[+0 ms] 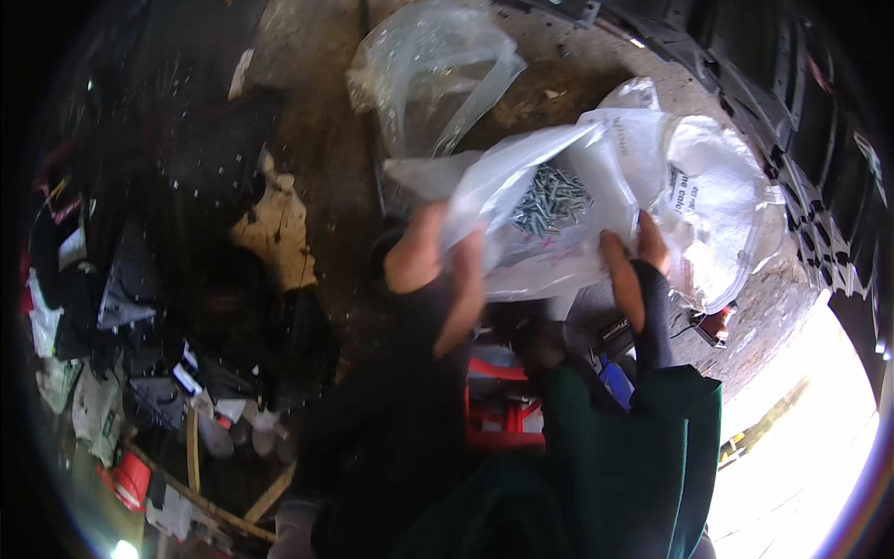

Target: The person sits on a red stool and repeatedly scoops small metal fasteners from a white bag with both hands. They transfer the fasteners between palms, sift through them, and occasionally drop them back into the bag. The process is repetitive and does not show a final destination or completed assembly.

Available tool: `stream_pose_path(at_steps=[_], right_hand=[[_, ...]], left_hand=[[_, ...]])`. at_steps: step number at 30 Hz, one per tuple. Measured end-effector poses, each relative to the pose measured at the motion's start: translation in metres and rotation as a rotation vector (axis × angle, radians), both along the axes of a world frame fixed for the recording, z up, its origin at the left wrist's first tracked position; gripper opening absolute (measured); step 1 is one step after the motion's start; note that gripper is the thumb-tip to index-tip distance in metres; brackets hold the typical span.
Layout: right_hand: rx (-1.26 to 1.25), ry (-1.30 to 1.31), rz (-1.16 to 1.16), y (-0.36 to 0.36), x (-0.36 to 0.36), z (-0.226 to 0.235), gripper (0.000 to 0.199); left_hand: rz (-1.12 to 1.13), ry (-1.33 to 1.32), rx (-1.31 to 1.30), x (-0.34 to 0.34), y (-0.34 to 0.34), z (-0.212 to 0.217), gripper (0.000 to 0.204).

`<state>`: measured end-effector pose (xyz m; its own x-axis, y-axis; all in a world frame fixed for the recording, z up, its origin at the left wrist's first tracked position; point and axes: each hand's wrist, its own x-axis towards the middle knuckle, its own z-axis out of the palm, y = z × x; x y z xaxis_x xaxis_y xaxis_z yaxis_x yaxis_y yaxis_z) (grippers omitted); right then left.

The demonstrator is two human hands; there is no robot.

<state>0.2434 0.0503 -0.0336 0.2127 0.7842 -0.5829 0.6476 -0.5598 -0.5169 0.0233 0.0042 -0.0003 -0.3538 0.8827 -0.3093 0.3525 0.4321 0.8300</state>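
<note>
While the left hand (430,256) grasps the left side of the white plastic bag (545,279), somewhat blurred, that edge is best held high and taut so the mouth gapes. The screws (553,200) lie heaped inside the bag, between the hands; a level hold should stop them spilling. The right hand (635,265) grips the right edge, just beside the white sack (712,210), and should match the left's pull, since thin plastic may tear.
</note>
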Motion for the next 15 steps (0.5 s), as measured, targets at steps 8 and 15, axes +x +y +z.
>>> stream_pose_path(at_steps=[8, 15], right_hand=[[0.041, -0.119, 0.251, 0.0, -0.018, 0.002, 0.035], [-0.094, -0.062, 0.218, 0.01, -0.009, 0.041, 0.042]], left_hand=[[0.184, 0.064, -0.032, -0.027, 0.012, -0.015, 0.016], [0.176, 0.122, -0.186, -0.031, -0.003, 0.001, 0.026]])
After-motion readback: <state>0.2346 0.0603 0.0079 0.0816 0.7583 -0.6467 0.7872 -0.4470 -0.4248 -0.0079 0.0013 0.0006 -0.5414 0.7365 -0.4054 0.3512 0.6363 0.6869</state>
